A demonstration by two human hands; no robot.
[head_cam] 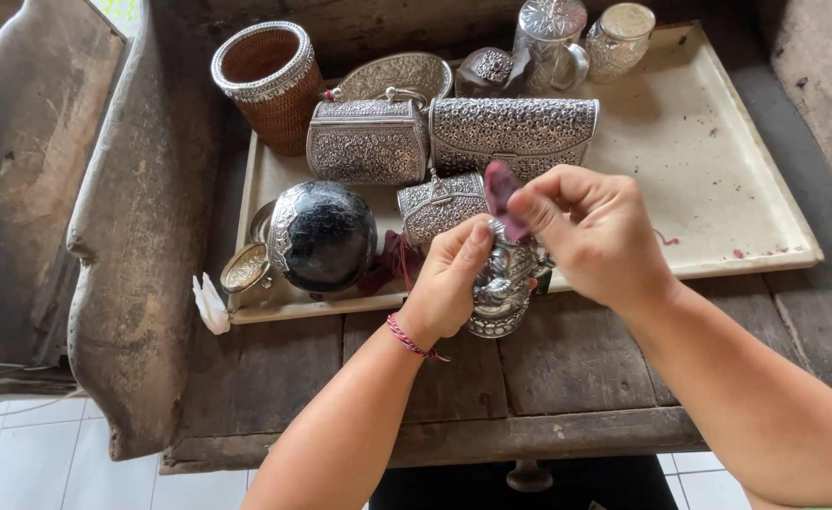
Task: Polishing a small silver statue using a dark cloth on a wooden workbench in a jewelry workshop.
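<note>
Left hand (449,283) grasps a small embossed silver figurine (501,283), held above the front edge of the cream tray (718,161) near the middle of the wooden counter (567,368); right hand (591,231) pinches a dark red cloth (503,194) against the figurine's top. On the tray: two silver clutch boxes (515,132) toward the back edge, a dark globe-shaped vessel with silver trim (321,236) at the front left corner. A woven basket with silver rim (269,80) stands at the tray's back left corner.
</note>
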